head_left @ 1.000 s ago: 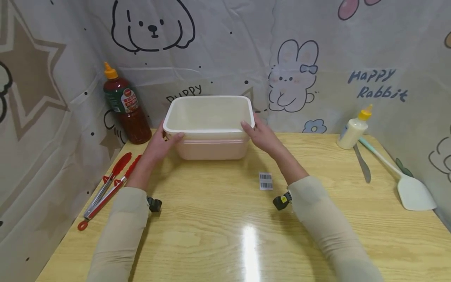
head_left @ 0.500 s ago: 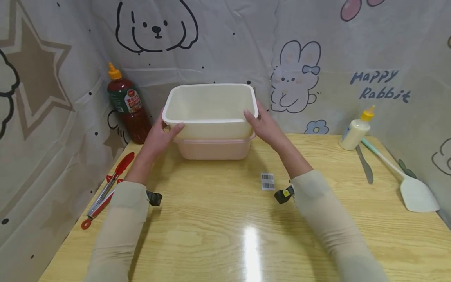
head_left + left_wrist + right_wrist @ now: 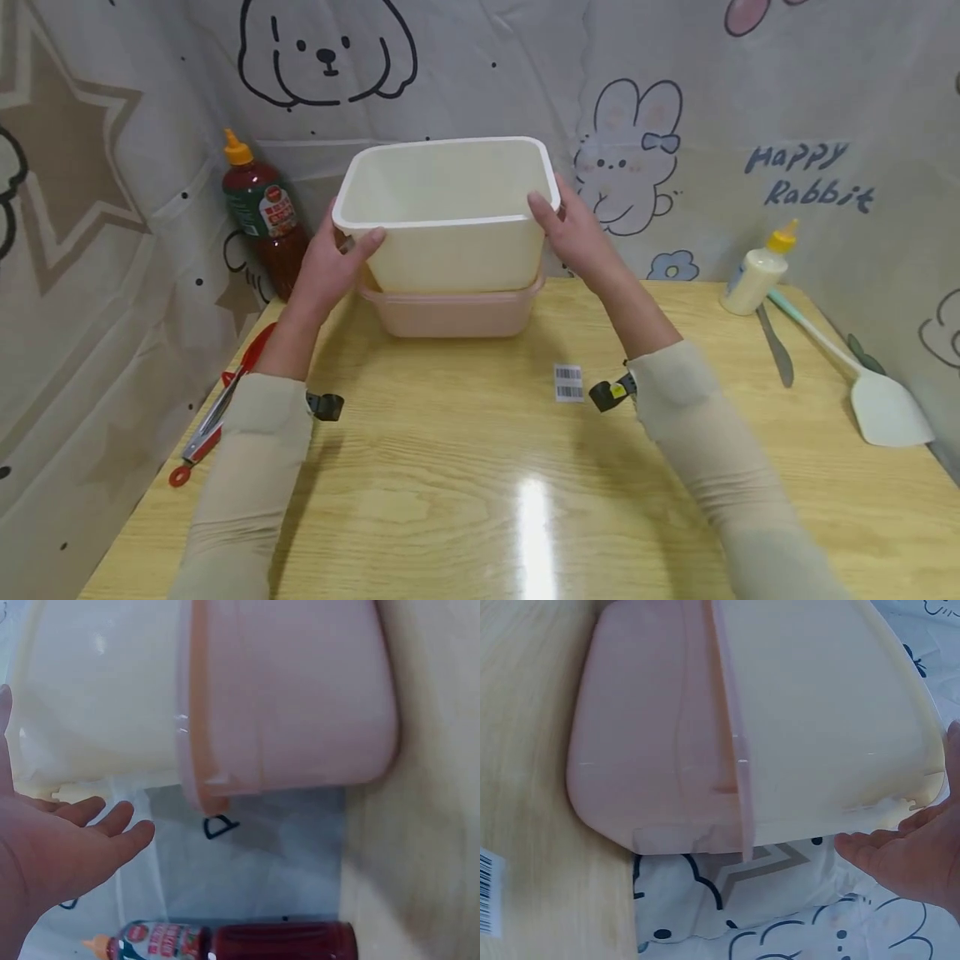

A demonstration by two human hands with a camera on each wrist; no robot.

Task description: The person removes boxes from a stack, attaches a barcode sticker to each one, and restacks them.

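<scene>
At the far middle of the table (image 3: 427, 467), a cream bin (image 3: 457, 258) is raised partway out of a pink bin (image 3: 453, 317), its lower end tucked behind the pink rim. Left hand (image 3: 326, 271) grips the left end, thumb on the near wall just under the rim; right hand (image 3: 577, 233) grips the right end, thumb over the near right corner, fingers beneath the rim. Cream bin slightly tilted, right side higher; bare inner walls show, floor hidden behind the near wall. Pink bin sits upright on the table; the cream bin blocks the view inside it. Far left: sauce bottle (image 3: 262, 221), red sauce inside, orange cap. Far right: squeeze bottle (image 3: 753, 279), off-white, yellow cap, fill level can't tell. Tongs (image 3: 206, 433) at left, partly covered by the left arm; knife (image 3: 776, 346) and spatula (image 3: 888, 408) at right. Barcode sticker (image 3: 568, 383) on table, near side of the bins, toward the right.
</scene>
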